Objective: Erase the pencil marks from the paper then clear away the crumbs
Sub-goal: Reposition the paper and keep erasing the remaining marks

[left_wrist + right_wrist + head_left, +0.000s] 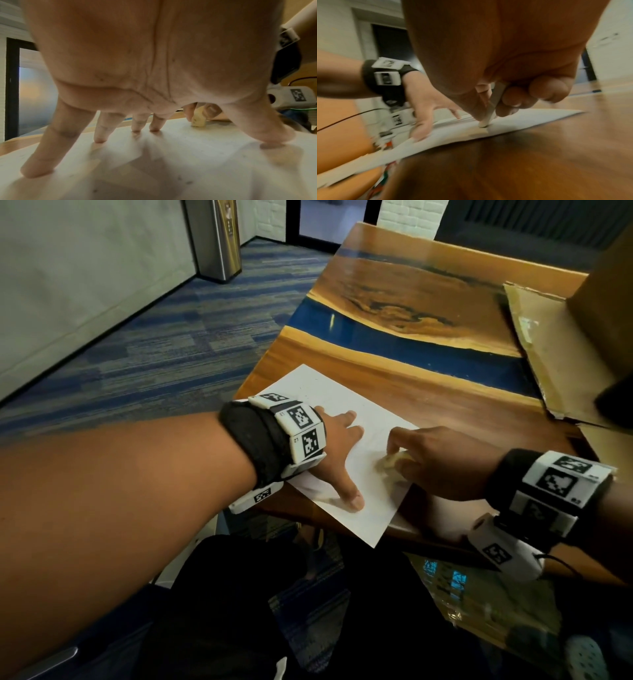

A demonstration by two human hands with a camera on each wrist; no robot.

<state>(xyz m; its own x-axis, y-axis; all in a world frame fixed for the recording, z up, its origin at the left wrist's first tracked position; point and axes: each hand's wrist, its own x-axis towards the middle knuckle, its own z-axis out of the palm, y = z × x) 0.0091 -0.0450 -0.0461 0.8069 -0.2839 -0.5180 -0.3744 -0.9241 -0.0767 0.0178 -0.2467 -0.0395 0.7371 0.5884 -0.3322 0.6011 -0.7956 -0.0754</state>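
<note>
A white sheet of paper lies at the near left corner of the wooden table, one corner hanging over the edge. My left hand presses it flat with fingers and thumb spread straight. In the left wrist view the fingertips stand on the paper. My right hand pinches a cream eraser whose tip touches the sheet near its right edge. The eraser shows beyond my left palm, and its tip meets the paper in the right wrist view. Small dark specks dot the sheet.
A flattened cardboard sheet lies on the table's right side beside a brown box wall. A blue resin strip runs across the tabletop. Carpet and a metal bin are to the left.
</note>
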